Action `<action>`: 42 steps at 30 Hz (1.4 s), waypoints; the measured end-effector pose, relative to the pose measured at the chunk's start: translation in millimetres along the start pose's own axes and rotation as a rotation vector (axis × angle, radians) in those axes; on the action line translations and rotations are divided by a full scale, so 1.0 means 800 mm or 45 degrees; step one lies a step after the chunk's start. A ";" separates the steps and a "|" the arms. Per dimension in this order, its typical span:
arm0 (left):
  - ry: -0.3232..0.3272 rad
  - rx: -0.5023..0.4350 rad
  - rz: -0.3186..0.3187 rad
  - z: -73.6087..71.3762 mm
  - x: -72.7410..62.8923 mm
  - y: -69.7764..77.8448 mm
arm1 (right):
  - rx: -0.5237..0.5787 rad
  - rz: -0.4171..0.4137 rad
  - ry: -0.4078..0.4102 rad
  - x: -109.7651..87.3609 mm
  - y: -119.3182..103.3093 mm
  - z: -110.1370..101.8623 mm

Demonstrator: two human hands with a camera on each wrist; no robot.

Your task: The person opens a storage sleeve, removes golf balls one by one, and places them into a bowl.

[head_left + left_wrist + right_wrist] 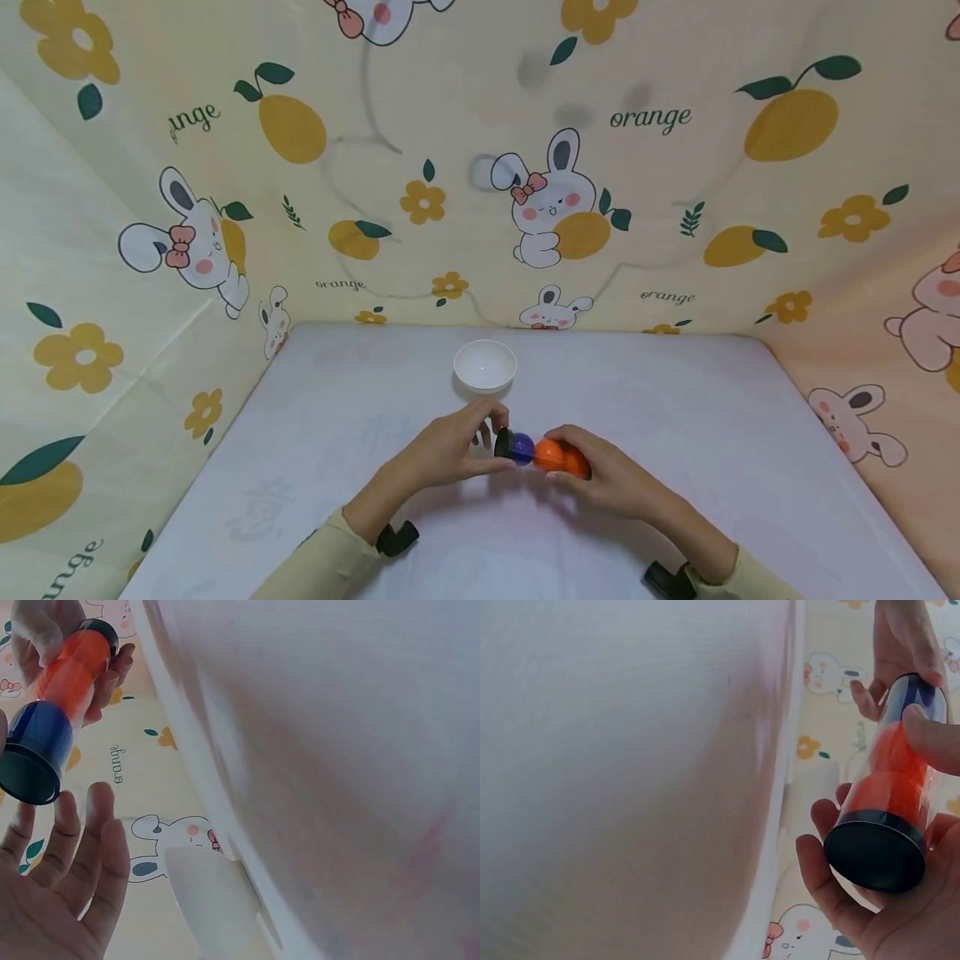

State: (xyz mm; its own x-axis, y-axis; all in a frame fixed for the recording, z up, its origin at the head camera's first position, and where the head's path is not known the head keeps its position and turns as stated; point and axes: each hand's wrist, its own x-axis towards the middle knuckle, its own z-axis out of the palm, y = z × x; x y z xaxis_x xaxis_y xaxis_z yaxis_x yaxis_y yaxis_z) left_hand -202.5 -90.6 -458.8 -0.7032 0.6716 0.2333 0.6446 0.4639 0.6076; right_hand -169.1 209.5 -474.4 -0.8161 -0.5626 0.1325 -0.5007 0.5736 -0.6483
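I hold a clear tube [894, 769] in both hands, above the surface [337, 400] and nearer me than the white bowl [486, 368]. My right hand [603, 473] is wrapped round the end with the orange balls [549, 455] — thumb on one side, fingers beneath. My left hand [453, 450] pinches the black-capped end by the blue ball [522, 449] — other fingers spread.

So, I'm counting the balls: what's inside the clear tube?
In the clear tube: a blue ball, then two orange balls. The right hand covers part of it, and the black end caps hide whatever lies within them.
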 end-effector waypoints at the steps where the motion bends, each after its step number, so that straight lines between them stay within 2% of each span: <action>1: -0.009 -0.019 -0.012 0.001 0.000 -0.001 | 0.011 0.006 -0.003 0.000 0.000 0.000; 5: -0.039 -0.098 -0.051 0.003 0.001 -0.007 | 0.037 0.028 -0.024 0.001 0.000 -0.001; 8: -0.048 -0.114 -0.061 0.003 0.002 -0.008 | 0.056 0.025 -0.048 0.002 0.002 -0.001; 16: -0.052 -0.102 0.007 0.001 0.007 -0.008 | 0.087 -0.037 -0.039 0.004 0.006 -0.001; 21: -0.032 -0.133 0.018 0.002 0.009 -0.007 | 0.074 -0.048 -0.020 0.005 0.006 -0.001; 29: 0.061 -0.160 -0.002 0.002 0.009 -0.006 | 0.066 -0.022 0.040 0.005 0.010 -0.005; 35: 0.053 -0.147 0.080 -0.003 0.008 -0.004 | 0.065 0.042 0.072 0.006 0.010 -0.010; 38: 0.063 -0.109 0.143 -0.004 0.009 -0.002 | 0.076 0.083 0.062 0.007 0.010 -0.011; 42: 0.080 -0.098 0.190 -0.002 0.010 -0.003 | 0.084 0.088 0.047 0.008 0.009 -0.011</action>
State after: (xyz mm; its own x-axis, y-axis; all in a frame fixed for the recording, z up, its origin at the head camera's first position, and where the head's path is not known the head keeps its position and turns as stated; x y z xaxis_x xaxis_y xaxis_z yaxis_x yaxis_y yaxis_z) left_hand -210.3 -87.6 -457.4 -0.6205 0.6909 0.3710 0.7201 0.3145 0.6185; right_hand -180.3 215.2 -471.5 -0.8587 -0.4998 0.1129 -0.4239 0.5691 -0.7046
